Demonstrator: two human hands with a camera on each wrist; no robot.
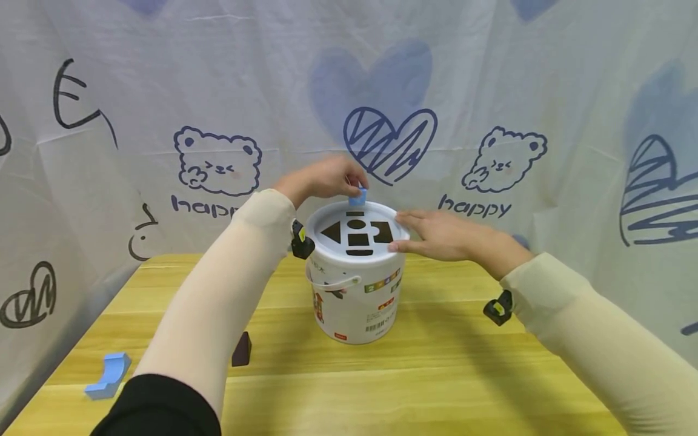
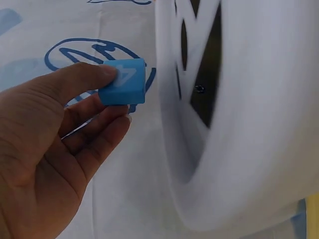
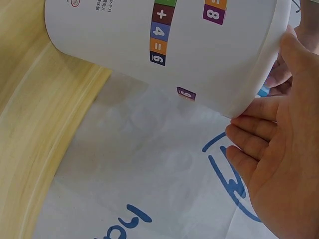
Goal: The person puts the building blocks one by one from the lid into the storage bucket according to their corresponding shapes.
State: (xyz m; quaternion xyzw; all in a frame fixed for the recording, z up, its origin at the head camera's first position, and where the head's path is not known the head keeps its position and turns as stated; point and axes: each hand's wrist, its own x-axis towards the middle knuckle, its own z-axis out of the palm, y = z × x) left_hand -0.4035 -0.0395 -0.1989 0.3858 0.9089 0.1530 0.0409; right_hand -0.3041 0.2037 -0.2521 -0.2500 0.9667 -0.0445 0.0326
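Near the shape-sorter lid point(image 1: 344, 230), blue block point(image 2: 127, 84)
Left hand point(image 1: 329, 177) pinches it; straight-fingered right hand point(image 1: 447, 233) touches the lid.

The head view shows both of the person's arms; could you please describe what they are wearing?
Plain cream sleeves cover both forearms, with a black cloth band further up the left arm. Small black devices with yellow markings sit at both wrists. The left hand and right hand are bare.

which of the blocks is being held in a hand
The small light-blue block with a white printed mark, pinched by the left hand; the blue curved block and dark brown block rest on the yellow wood-grained table.
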